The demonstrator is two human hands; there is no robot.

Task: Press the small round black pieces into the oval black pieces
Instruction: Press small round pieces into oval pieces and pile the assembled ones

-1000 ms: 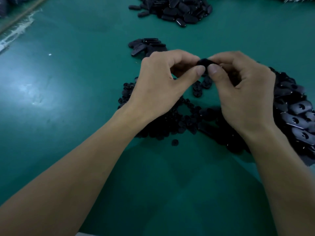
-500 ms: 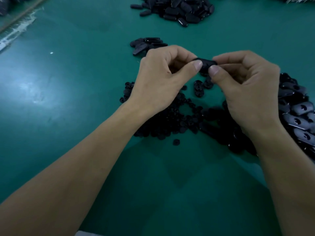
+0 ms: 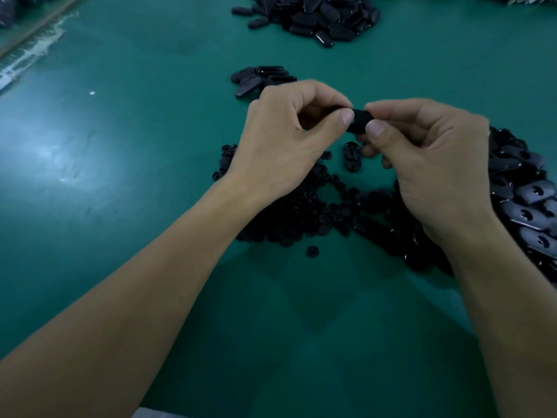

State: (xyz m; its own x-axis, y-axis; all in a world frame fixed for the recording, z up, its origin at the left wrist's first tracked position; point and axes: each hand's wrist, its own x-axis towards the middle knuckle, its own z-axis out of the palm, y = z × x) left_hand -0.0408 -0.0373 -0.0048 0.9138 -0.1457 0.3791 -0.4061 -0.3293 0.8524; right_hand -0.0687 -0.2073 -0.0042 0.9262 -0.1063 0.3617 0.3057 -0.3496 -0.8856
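1. Left hand: thumb and forefinger pinch the left end of 1 oval black plastic piece, held above the green table, mid-scene.
2. Right hand: pinches its right end.

Step, apparently: pressing-in; round insert hidden. Next calls for a firm, square thumb squeeze.

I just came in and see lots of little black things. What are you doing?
A person pinches one black oval piece between the left hand and the right hand, above a green table. A heap of small round pieces lies under the hands, and more oval pieces are heaped at the right. Whether a round piece is in yet is hidden.
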